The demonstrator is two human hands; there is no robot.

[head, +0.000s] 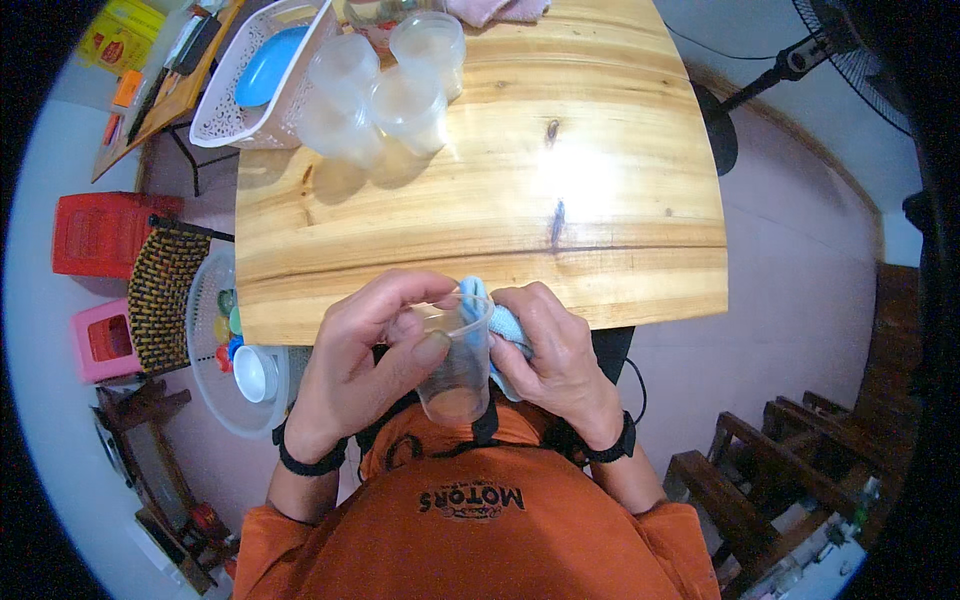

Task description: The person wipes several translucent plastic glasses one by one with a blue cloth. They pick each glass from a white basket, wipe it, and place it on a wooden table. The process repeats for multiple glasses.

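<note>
A clear plastic cup [457,375] is held tilted near my body, in front of the table's near edge. My left hand [375,352] grips it by the rim, thumb on the near side. On the right, my right hand [551,352] pinches a light blue cloth [508,330], part of which reaches over the cup's rim. Several more clear plastic cups [409,105] stand at the back left of the wooden table [480,217], beside a white plastic basket [289,82] with a blue dish [270,66] in it.
A pink cloth [499,9] lies at the table's far edge. Left of the table are a round clear basket [206,397] with white bowls [255,373], a woven chair [169,296] and a red stool [105,232]. A standing fan [791,64] is at the far right.
</note>
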